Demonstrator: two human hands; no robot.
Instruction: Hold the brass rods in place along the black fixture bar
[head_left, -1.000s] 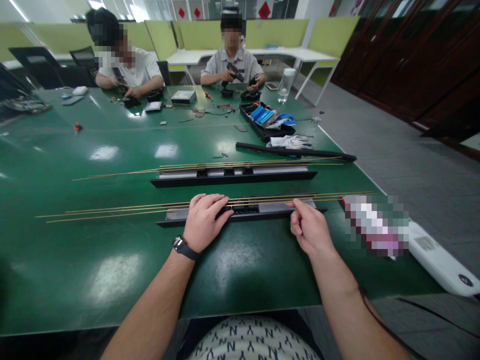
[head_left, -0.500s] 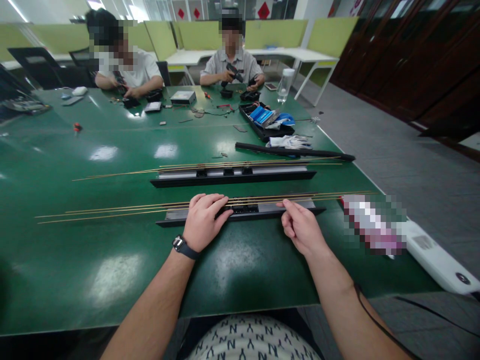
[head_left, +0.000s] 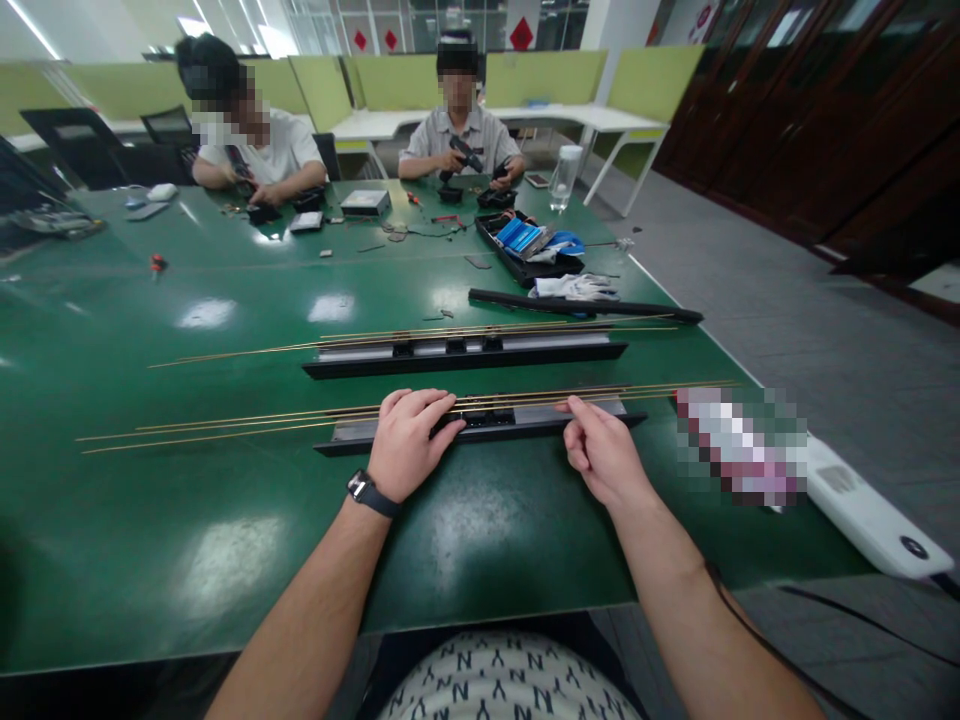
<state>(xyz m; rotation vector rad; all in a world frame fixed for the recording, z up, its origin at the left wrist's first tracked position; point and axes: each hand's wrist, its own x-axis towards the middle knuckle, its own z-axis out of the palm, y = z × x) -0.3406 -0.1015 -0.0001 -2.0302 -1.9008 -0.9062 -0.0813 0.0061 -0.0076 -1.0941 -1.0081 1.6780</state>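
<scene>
A long black rail [head_left: 525, 422] with grey inserts lies across the green table [head_left: 225, 520] in front of me. Thin brass rods [head_left: 225, 422] run along it and stick out far to the left. My left hand [head_left: 409, 440], with a watch on the wrist, lies flat on the rail's middle, fingers stretched out over the rods. My right hand [head_left: 604, 450] sits near the rail's right end, thumb and forefinger pinched on one of the brass rods. A second rail [head_left: 465, 352] with its own rods lies parallel, farther away.
A black bar [head_left: 585, 305], white gloves [head_left: 574, 287] and a black tray of blue parts [head_left: 529, 245] lie beyond. A white device [head_left: 862, 515] rests at the table's right edge. Two people work at the far end among tools and a water bottle [head_left: 562, 178].
My right hand has slid a little to the left along the near rail with its pinch on the rod. The left hand has stayed put.
</scene>
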